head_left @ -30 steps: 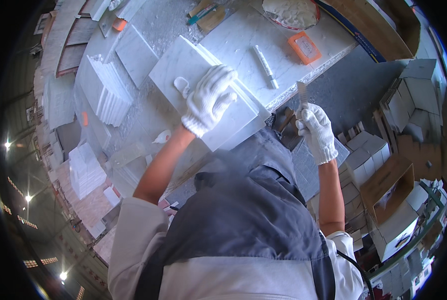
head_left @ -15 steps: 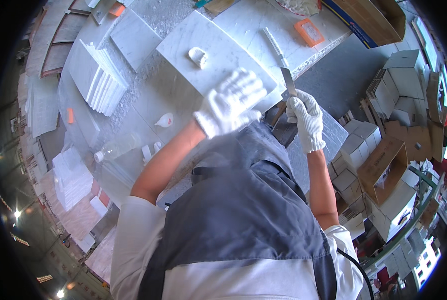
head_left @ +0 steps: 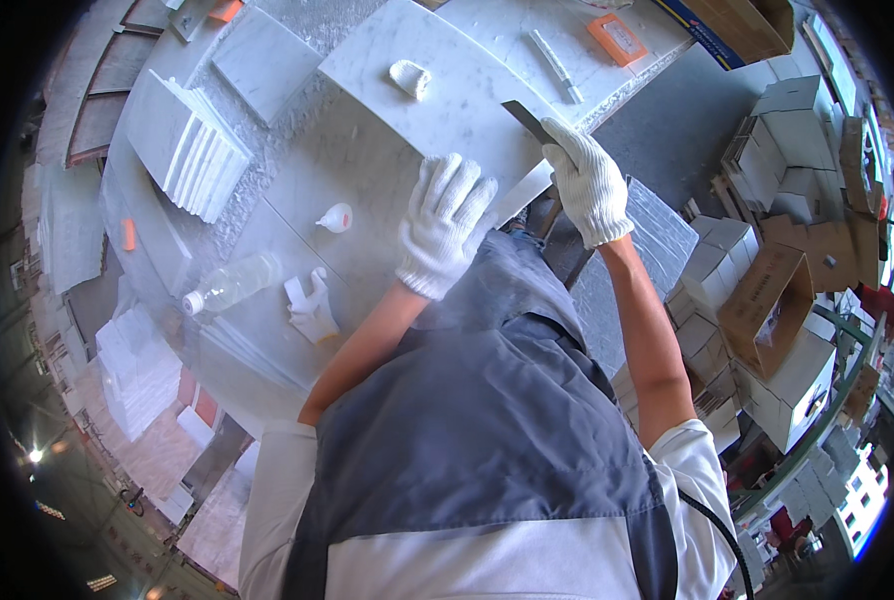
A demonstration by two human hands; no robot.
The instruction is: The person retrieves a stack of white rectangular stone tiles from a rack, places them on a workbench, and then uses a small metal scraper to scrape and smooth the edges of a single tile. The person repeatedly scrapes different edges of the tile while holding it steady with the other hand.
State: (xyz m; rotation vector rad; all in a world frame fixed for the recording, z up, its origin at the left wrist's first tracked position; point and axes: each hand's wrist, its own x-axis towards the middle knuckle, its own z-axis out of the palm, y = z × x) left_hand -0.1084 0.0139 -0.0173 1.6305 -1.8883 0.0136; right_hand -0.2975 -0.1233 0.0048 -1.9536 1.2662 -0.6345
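Note:
Both my hands wear white knit gloves. My right hand (head_left: 589, 185) is closed around a flat metal scraper blade (head_left: 527, 122), which points up and left over the near right corner of a pale marble slab (head_left: 457, 90). At the slab's near edge, my left hand (head_left: 442, 228) has its fingers stretched out and holds nothing; whether it touches the slab I cannot tell. A crumpled white lump (head_left: 410, 78) lies on top of the slab. The scraper's handle is hidden inside my right glove.
Left of me are a stack of marble tiles (head_left: 197, 150), a clear bottle (head_left: 237, 282), a loose white glove (head_left: 312, 305) and a small white funnel-shaped piece (head_left: 336, 217). Beyond the slab lie a white stick (head_left: 557, 65) and an orange block (head_left: 617, 40). Cardboard boxes (head_left: 765, 310) stand at right.
My left hand has drawn back from over the slab to its near edge. My right hand has moved up and slightly left, swinging the scraper over the slab's corner. The view has shifted slightly.

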